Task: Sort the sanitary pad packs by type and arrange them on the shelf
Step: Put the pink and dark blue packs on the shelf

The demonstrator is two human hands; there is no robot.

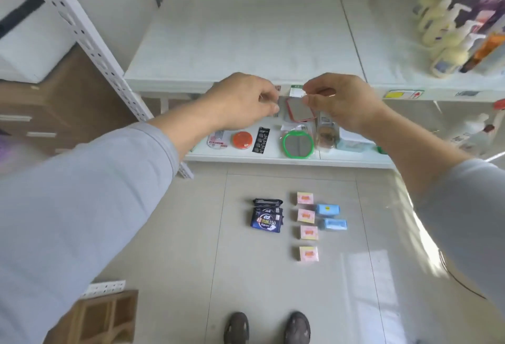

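White laminate upper shelf point(246, 42) carries no pads; dark navy packs point(267, 219), pink square packs point(307, 223), blue packs point(331, 217) lie grouped on floor. Left hand point(243, 101), right hand point(338, 99): fingertips pinched, contents indiscernible.

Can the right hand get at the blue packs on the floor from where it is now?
Probably not without bending down. The right hand is up at the shelf edge, while the blue packs lie on the floor far below, uncovered, beside the pink packs.

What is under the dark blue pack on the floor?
Another dark pack peeks out behind the dark blue pack on the floor. Whether more lie underneath is hidden.
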